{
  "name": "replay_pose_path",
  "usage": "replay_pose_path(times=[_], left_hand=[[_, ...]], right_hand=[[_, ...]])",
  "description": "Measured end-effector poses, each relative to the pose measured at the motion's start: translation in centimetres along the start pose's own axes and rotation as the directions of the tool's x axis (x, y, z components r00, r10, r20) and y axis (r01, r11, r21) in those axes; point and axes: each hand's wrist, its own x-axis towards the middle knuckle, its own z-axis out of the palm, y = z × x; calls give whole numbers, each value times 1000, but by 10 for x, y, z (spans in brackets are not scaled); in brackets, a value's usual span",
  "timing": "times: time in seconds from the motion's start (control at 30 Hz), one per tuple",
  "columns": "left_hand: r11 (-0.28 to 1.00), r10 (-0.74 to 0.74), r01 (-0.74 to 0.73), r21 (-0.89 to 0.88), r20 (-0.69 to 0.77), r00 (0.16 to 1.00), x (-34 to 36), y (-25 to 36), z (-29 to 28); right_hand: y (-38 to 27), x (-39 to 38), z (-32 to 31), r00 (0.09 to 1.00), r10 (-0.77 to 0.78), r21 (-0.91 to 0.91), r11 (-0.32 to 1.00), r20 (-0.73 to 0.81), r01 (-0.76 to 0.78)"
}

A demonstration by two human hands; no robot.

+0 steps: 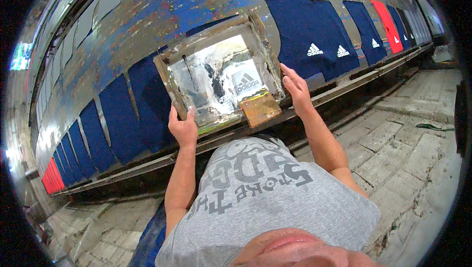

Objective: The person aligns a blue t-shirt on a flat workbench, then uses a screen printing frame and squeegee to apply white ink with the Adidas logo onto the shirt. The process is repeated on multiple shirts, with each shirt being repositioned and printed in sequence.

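Left hand (184,125): pinching the near left corner of the frame, thumb over the rim, fingers along the outer side.

Right hand (296,90): against the frame's right side, fingers extended and close together; how firmly they grip cannot be told.

Worn rectangular frame with grimy wooden edges (170,83): one, between the two hands, tilted, above the table.

Smeared, shiny pale panel (204,90): inside the frame, ahead and to the right of the left hand.

White square patch with a grey emblem (239,75): on the panel, left of the right hand.

Brown rectangular block (263,111): at the patch's near edge, left of and nearer than the right hand.

Long grey-and-blue, paint-spattered table (236,4): beyond both hands.

Navy fabric pieces (115,107): several in a row, left of the left hand.

Wide navy fabric piece with two white emblems (312,26): just beyond and right of the right hand.

Narrow red fabric piece with a white emblem (387,21): farther right of the same hand.
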Motion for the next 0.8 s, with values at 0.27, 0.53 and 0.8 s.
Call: replay_pose_path(times=[0.27,0.53,0.8], left_hand=[[949,147,-128,288,-44,988,0,-3,-5],[944,100,-96,315,4,995,5,2,-5],[945,104,-104,309,17,994,6,-8,-4]], right_hand=[[-3,-5,1,998,63,-23,998,5,-63],[-6,-1,1,994,113,-71,991,-8,-114],[-2,1,0,997,82,-146,986,-8,-82]])
